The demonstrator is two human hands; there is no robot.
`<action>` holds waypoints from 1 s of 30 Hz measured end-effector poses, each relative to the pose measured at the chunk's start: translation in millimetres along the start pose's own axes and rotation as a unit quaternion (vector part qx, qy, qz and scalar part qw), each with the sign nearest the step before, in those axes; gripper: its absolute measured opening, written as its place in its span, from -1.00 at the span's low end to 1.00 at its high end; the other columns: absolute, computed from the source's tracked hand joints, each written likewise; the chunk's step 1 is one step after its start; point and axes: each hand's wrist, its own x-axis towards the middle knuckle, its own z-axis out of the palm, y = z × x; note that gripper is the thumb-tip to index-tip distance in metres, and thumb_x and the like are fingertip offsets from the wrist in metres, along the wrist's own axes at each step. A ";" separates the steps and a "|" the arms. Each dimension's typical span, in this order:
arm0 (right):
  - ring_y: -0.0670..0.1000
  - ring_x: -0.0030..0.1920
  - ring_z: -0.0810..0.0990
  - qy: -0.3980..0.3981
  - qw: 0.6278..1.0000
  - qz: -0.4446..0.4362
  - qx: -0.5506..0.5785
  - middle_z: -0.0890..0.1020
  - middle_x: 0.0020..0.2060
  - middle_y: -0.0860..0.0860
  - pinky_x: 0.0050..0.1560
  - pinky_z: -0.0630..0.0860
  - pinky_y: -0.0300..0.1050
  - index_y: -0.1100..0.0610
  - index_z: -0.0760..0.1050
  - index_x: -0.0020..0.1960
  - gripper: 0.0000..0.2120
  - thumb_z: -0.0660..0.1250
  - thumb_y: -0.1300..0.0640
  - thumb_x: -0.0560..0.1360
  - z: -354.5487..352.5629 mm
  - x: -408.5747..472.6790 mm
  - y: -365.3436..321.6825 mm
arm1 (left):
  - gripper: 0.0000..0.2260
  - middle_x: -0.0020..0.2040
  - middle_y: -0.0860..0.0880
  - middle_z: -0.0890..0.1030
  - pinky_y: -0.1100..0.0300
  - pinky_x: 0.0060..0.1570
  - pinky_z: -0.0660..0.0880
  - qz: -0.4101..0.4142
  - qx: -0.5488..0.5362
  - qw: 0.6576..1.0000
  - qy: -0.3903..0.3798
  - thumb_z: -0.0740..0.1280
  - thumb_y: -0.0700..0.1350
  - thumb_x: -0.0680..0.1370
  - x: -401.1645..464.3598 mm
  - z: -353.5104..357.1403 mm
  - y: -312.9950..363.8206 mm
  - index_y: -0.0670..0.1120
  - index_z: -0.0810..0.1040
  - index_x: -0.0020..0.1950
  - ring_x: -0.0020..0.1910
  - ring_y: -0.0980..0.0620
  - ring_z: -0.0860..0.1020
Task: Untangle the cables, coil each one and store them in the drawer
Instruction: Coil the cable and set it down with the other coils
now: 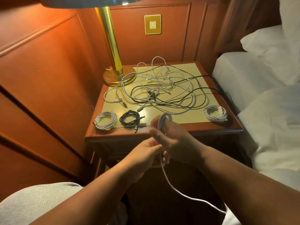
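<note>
A tangle of white and black cables (164, 88) lies on the nightstand (181, 127). Along its front edge lie three coiled cables: a white coil (105, 121) at the left, a black coil (130, 120) beside it, and a white coil (215, 113) at the right. In front of the nightstand my right hand (172, 137) holds several loops of a white cable (164, 120) wound round its fingers. My left hand (146, 153) pinches the same cable just below the loops. Its loose tail (178, 191) hangs down to the lower right. No drawer front is clearly visible.
A brass lamp (113, 69) stands at the nightstand's back left corner. A wood-panelled wall with a light switch (152, 24) rises behind. A bed with white sheets and pillows (263, 82) adjoins on the right. A white textured cloth (37, 203) covers my lap at lower left.
</note>
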 end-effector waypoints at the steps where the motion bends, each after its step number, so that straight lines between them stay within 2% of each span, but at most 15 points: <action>1: -0.16 -0.18 0.43 -0.022 0.992 -0.004 -0.125 0.48 -0.17 -0.11 -0.11 0.41 -0.20 -0.01 0.37 0.01 -0.82 0.10 -0.09 0.65 2.4 -1.5 3.5 | -0.84 -0.17 -0.03 0.63 0.18 -0.12 0.53 0.000 0.029 1.000 -0.001 0.22 -0.09 0.67 -1.1 -1.0 2.0 -0.05 0.59 0.01 -0.19 0.07 0.60; 2: -0.13 -0.13 0.46 -0.039 0.974 0.002 -0.222 0.52 -0.13 -0.08 -0.05 0.42 -0.17 0.01 0.40 0.08 -0.75 0.06 -0.12 0.66 4.5 -3.3 6.0 | -0.83 -0.25 -0.01 0.60 0.22 -0.21 0.51 -0.005 0.059 0.998 -0.002 0.22 -0.13 0.66 -1.7 -2.7 3.0 -0.06 0.58 -0.06 -0.26 0.08 0.55; 4: -0.02 -0.03 0.51 -0.039 0.942 0.041 -0.330 0.58 -0.05 0.02 0.06 0.44 -0.06 0.08 0.44 0.15 -0.63 0.01 -0.16 0.66 6.9 -4.8 6.3 | -0.81 -0.38 0.00 0.51 0.20 -0.32 0.41 -0.021 0.109 0.994 -0.011 0.22 -0.20 0.63 -2.3 -7.0 3.3 -0.07 0.55 -0.14 -0.37 0.05 0.45; 6: 0.03 0.05 0.51 -0.005 0.927 0.090 -0.365 0.58 0.03 0.05 0.12 0.43 -0.04 0.09 0.48 0.17 -0.54 -0.02 -0.20 0.65 6.7 -3.9 4.1 | -0.83 -0.40 0.05 0.48 0.23 -0.38 0.37 -0.037 0.147 0.988 -0.006 0.25 -0.14 0.65 -2.4 -11.7 3.1 -0.02 0.59 -0.08 -0.41 0.10 0.41; 9: 0.02 0.04 0.54 0.005 0.910 0.119 -0.396 0.59 0.02 0.02 0.03 0.41 -0.06 0.09 0.50 0.17 -0.50 -0.05 -0.23 0.65 5.2 -4.4 6.0 | -0.84 -0.39 0.19 0.52 0.32 -0.39 0.33 -0.017 0.202 0.979 0.030 0.25 -0.01 0.66 -2.9 -18.1 6.3 0.06 0.63 0.10 -0.46 0.26 0.44; 11: 0.00 -0.03 0.54 -0.009 0.916 0.133 -0.379 0.58 -0.06 -0.02 -0.06 0.41 -0.08 0.04 0.51 0.11 -0.55 -0.02 -0.23 0.65 5.7 -5.9 7.2 | -0.84 -0.31 0.25 0.60 0.33 -0.30 0.36 0.011 0.219 0.974 0.049 0.27 0.01 0.65 -3.3 -21.5 9.8 0.07 0.65 0.10 -0.33 0.34 0.52; 13: -0.04 -0.10 0.52 -0.040 0.936 0.184 -0.296 0.55 -0.14 -0.06 -0.12 0.40 -0.10 0.01 0.52 0.00 -0.56 -0.02 -0.24 0.65 7.4 -3.7 7.3 | -0.87 -0.14 0.21 0.66 0.30 -0.16 0.42 0.030 0.240 0.968 0.069 0.32 0.00 0.63 -4.3 -24.0 13.4 0.07 0.67 0.06 -0.13 0.30 0.58; 15: -0.07 -0.14 0.52 -0.097 0.945 0.264 -0.164 0.56 -0.18 -0.07 -0.09 0.38 -0.11 0.02 0.56 -0.06 -0.48 -0.06 -0.25 0.65 7.1 0.6 8.0 | -0.92 -0.10 0.09 0.69 0.22 -0.10 0.51 0.046 0.252 0.962 0.094 0.37 -0.03 0.59 -3.1 -27.3 13.5 0.03 0.67 0.01 -0.10 0.20 0.61; 16: -0.08 -0.24 0.48 -0.116 0.942 0.310 -0.061 0.53 -0.26 -0.06 -0.14 0.36 -0.11 0.02 0.56 -0.14 -0.45 -0.06 -0.27 0.65 5.5 1.0 7.6 | -0.93 -0.08 0.04 0.70 0.15 -0.07 0.55 0.057 0.234 0.966 0.098 0.40 -0.05 0.58 -2.2 -29.6 12.7 0.00 0.66 0.02 -0.10 0.14 0.63; 18: -0.06 -0.47 0.27 -0.132 0.902 0.364 0.192 0.34 -0.45 -0.04 -0.38 0.24 -0.12 0.05 0.43 -0.29 -0.46 0.00 -0.28 0.63 0.6 -0.7 8.9 | -0.89 -0.07 -0.02 0.70 0.10 -0.13 0.52 0.070 0.139 0.984 0.087 0.44 -0.06 0.55 -3.9 -31.6 12.6 -0.05 0.66 0.03 -0.14 0.09 0.63; 20: -0.05 -0.52 0.12 -0.152 0.832 0.342 0.409 0.19 -0.50 -0.03 -0.50 0.14 -0.16 0.08 0.31 -0.32 -0.50 0.03 -0.22 0.65 -4.1 -2.9 14.2 | -0.86 -0.10 -0.05 0.67 0.07 -0.13 0.43 0.072 0.021 0.995 0.070 0.46 -0.02 0.52 -4.2 -30.2 12.2 -0.05 0.66 0.00 -0.18 0.07 0.58; 22: -0.04 -0.53 0.10 -0.173 0.758 0.290 0.558 0.14 -0.51 -0.01 -0.52 0.14 -0.17 0.10 0.26 -0.36 -0.52 0.06 -0.13 0.66 -3.7 -3.0 17.1 | -0.86 -0.11 -0.02 0.66 0.01 -0.03 0.39 0.079 -0.053 0.993 0.062 0.45 0.03 0.50 -4.4 -23.9 12.3 -0.01 0.67 -0.02 -0.15 0.09 0.60; 25: -0.04 -0.52 0.15 -0.171 0.692 0.225 0.664 0.17 -0.52 -0.01 -0.46 0.18 -0.16 0.11 0.34 -0.38 -0.55 0.06 -0.04 0.63 2.2 -2.1 17.2 | -0.67 0.03 -0.16 0.64 -0.13 0.09 0.43 0.068 -0.172 0.982 0.036 0.38 0.05 0.51 -1.2 -13.6 9.3 -0.12 0.65 0.16 0.04 -0.13 0.59; 27: -0.03 -0.49 0.17 -0.151 0.684 0.204 0.684 0.19 -0.49 -0.01 -0.42 0.25 -0.15 0.12 0.36 -0.35 -0.57 0.03 -0.02 0.63 5.8 -3.1 17.2 | -0.64 0.06 -0.19 0.63 -0.05 0.04 0.52 0.048 -0.216 0.975 0.007 0.33 0.08 0.57 -2.9 -8.2 8.0 -0.15 0.64 0.20 0.02 -0.13 0.61; 30: 0.01 -0.42 0.17 -0.115 0.702 0.185 0.678 0.19 -0.44 0.02 -0.32 0.27 -0.11 0.13 0.34 -0.30 -0.60 0.01 -0.01 0.64 9.5 -4.4 13.8 | -0.63 -0.09 -0.09 0.65 0.17 -0.25 0.55 -0.009 -0.294 0.956 -0.011 0.24 0.08 0.62 -5.8 -4.0 7.3 -0.14 0.67 0.17 -0.20 0.04 0.63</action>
